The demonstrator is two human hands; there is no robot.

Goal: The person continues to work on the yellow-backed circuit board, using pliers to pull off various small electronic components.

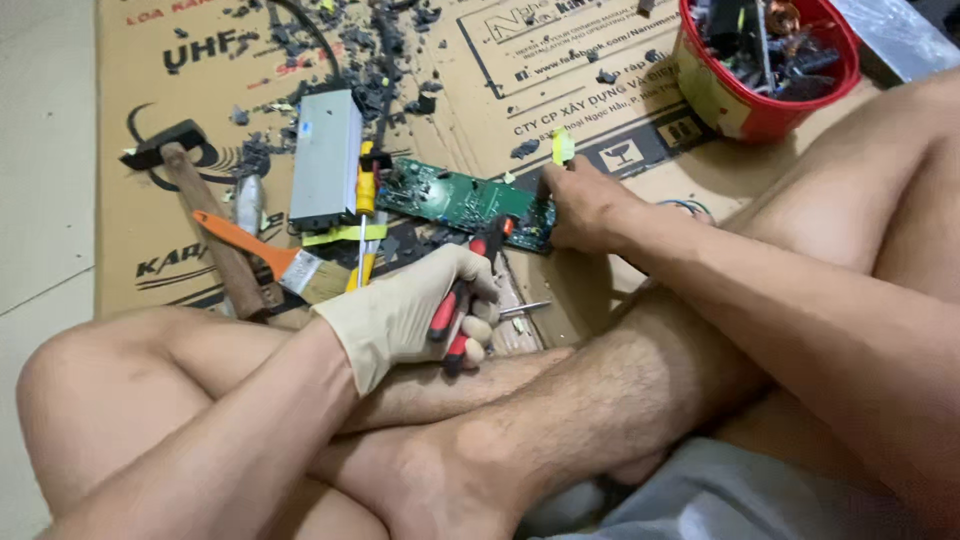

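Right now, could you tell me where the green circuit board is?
The green circuit board lies mid-frame on the cardboard, under the bare right hand, right of the grey metal case.

Home floor repair spot — flattened cardboard (600, 90), hammer (200, 200), scrap bucket (745, 105)

Matt cardboard (580, 290), glossy plastic bucket (740, 110) (seemingly), wooden hammer handle (215, 235).

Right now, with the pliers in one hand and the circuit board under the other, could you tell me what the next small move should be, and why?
Probably bring the pliers forward to the near edge of the green circuit board. The gloved left hand holds them by their red and black handles just short of the board, while the bare right hand presses on the board's right end on the cardboard, seemingly steadying it.
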